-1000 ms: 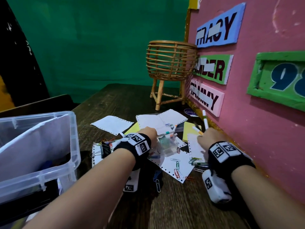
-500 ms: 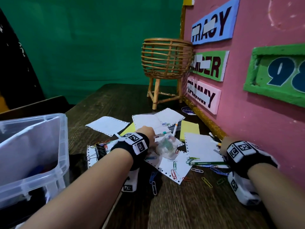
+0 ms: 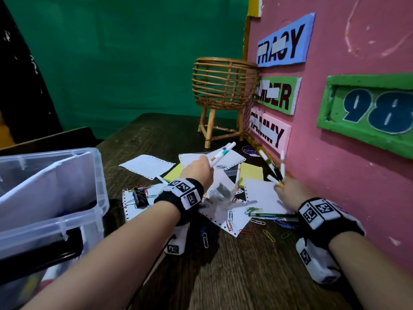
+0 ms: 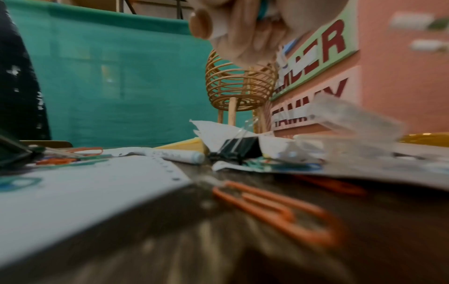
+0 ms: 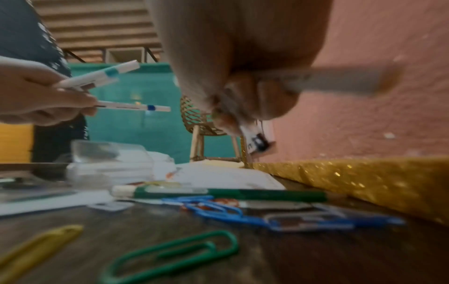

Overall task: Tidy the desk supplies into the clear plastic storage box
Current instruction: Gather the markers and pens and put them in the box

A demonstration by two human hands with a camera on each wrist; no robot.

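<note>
My left hand (image 3: 197, 170) grips two white pens (image 3: 221, 153) with coloured bands, raised over the scattered papers; the same white pens (image 5: 104, 76) show at the left of the right wrist view. My right hand (image 3: 288, 189) holds several white pens (image 3: 276, 168) close to the pink wall; one of those pens (image 5: 340, 80) is blurred in its fist. The clear plastic storage box (image 3: 93, 175) stands at the left. A green pen (image 3: 271, 215) lies on the desk by my right wrist, among coloured paper clips (image 3: 230, 220).
White perforated sheets (image 3: 147, 163), yellow sticky pads (image 3: 250, 174), a small clear case (image 3: 221, 191) and a black binder clip (image 3: 139, 198) litter the dark wooden desk (image 3: 245, 276). A wicker basket stand (image 3: 223, 90) is at the back. The pink wall (image 3: 357, 198) borders the right.
My left hand has lifted off the papers with two pens in it. My right hand moved forward along the wall and now holds pens upright.
</note>
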